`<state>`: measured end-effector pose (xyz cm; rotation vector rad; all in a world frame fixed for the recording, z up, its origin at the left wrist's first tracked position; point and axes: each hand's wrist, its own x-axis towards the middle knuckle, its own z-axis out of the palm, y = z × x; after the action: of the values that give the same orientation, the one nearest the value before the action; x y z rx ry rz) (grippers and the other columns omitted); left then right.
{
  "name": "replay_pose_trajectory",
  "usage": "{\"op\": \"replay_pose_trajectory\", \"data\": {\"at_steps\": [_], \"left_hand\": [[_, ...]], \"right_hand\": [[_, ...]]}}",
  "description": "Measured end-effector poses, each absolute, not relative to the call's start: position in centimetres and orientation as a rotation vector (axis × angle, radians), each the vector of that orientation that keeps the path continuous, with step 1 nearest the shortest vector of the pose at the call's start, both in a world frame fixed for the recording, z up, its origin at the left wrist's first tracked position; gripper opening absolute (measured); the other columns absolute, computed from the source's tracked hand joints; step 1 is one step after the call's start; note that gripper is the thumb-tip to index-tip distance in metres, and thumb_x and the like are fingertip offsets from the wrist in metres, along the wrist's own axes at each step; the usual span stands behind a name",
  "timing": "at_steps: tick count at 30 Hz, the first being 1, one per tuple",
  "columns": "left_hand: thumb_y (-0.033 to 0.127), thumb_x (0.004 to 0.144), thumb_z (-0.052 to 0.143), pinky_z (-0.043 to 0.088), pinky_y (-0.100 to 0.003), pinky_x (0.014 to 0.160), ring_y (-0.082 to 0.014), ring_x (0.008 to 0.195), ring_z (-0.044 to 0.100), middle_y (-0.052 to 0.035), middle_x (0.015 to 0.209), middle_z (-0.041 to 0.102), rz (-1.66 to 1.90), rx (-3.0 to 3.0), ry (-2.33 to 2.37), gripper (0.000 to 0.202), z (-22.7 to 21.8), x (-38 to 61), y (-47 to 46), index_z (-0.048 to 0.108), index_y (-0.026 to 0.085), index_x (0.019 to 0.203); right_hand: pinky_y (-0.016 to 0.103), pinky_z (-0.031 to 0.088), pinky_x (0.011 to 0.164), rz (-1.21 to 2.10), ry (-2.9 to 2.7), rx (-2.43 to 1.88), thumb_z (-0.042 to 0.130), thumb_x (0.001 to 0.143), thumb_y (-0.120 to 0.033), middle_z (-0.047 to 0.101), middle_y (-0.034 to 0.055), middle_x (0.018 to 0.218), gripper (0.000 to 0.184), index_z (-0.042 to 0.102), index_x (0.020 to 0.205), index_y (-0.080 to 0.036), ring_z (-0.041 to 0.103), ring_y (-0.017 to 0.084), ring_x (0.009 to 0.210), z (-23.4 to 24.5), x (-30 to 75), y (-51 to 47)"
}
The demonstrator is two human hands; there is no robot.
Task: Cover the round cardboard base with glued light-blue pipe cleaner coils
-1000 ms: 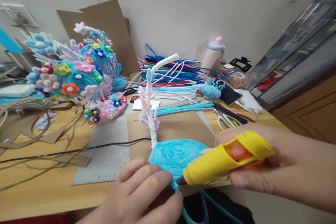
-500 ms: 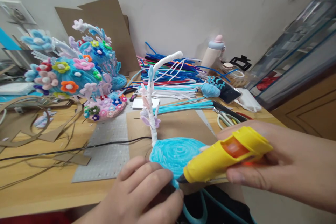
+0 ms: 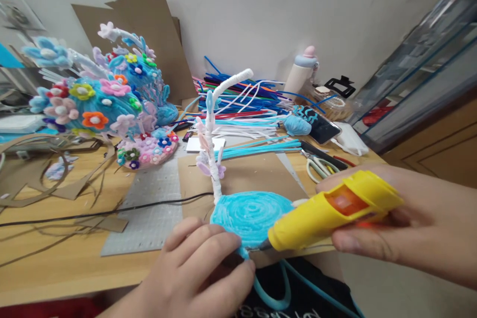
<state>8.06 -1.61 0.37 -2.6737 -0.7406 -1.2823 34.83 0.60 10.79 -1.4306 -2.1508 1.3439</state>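
A yellow hot glue gun is gripped in my right hand, its dark nozzle at the near edge of a blue oval disc of coiled pipe cleaner. My left hand pinches a blue pipe cleaner at that same edge; its loose end hangs down in a loop toward my lap. From the disc's left side rises a white wrapped stem with small pink, lilac and blue petals. The undersides of both hands' grips are partly hidden.
Flower-covered blue pieces stand at the left beside cardboard offcuts. Pipe cleaners are heaped against the wall. Scissors, a phone and a bottle lie or stand at right. A black cord crosses the table.
The glue gun has shifted right and slightly up along the disc's near edge, its nozzle moving away from my left fingertips. My left hand keeps its pinch on the pipe cleaner.
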Motion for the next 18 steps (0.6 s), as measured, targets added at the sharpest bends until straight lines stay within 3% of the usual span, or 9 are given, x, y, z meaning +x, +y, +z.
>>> {"op": "replay_pose_trajectory", "data": {"at_steps": [14,18], "left_hand": [[0.007,0.093,0.044,0.039,-0.03,0.08,-0.0116,0.084,0.059,-0.001,0.089,0.065,-1.286,-2.616,-0.777,0.028,0.4,7.5,-1.4,0.067,0.02,0.083],[0.005,0.091,0.049,0.039,-0.031,0.083,-0.012,0.085,0.06,-0.002,0.093,0.066,-1.312,-2.704,-0.813,0.021,0.2,7.2,-1.4,0.065,0.018,0.097]], "right_hand": [[0.027,0.062,0.066,1.275,-2.146,-1.447,0.068,0.079,-0.033,0.077,-0.0027,0.086,0.026,0.072,0.104,-0.037,0.073,0.022,0.078,11.3,35.1,0.5],[0.03,0.062,0.063,1.102,-2.171,-1.459,0.071,0.074,-0.039,0.076,-0.0021,0.085,0.027,0.073,0.101,-0.04,0.072,0.025,0.075,10.7,35.8,0.4]]}}
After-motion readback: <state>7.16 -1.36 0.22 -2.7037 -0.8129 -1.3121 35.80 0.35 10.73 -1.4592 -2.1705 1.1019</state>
